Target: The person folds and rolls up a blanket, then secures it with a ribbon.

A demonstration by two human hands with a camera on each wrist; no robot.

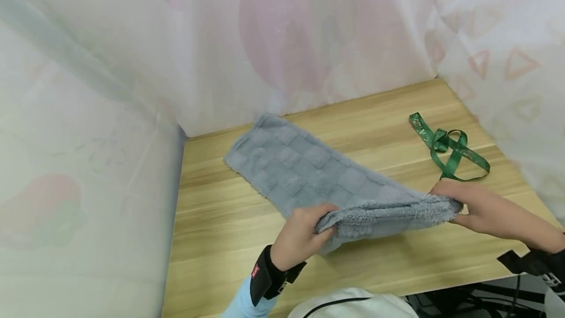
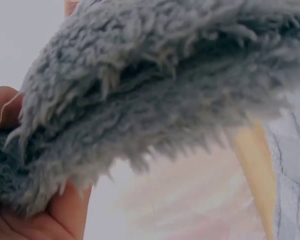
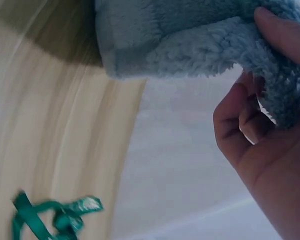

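Grey-blue fleecy towel with a checked weave lies on the pale wooden table top, its far end flat near the back corner, its near end lifted clear of the wood. Left hand pinches one near corner, fingers curled round the doubled pile; the left wrist view shows the thumb and fingers closed under a thick tuft of the cloth. Right hand grips the other near corner, fingertip on top and thumb below; the right wrist view confirms fingers wrapped over the cloth's edge. Between the two hands the raised edge runs taut, slightly sagging in the middle, just above the table. Judged step: a lengthwise fold in hand, near edge picked up and not yet laid over the far part. Next move likely calls for carrying both corners forward together, keeping the edge level so the layers meet squarely, then letting go once the corners line up. Risk: the soft pile may bunch at the left corner, where it is already doubled over. Green satin ribbon, loosely looped, lies on the table just beyond the right hand, apart from the towel; it also shows low in the right wrist view. Pale printed curtain encloses the table on three sides.
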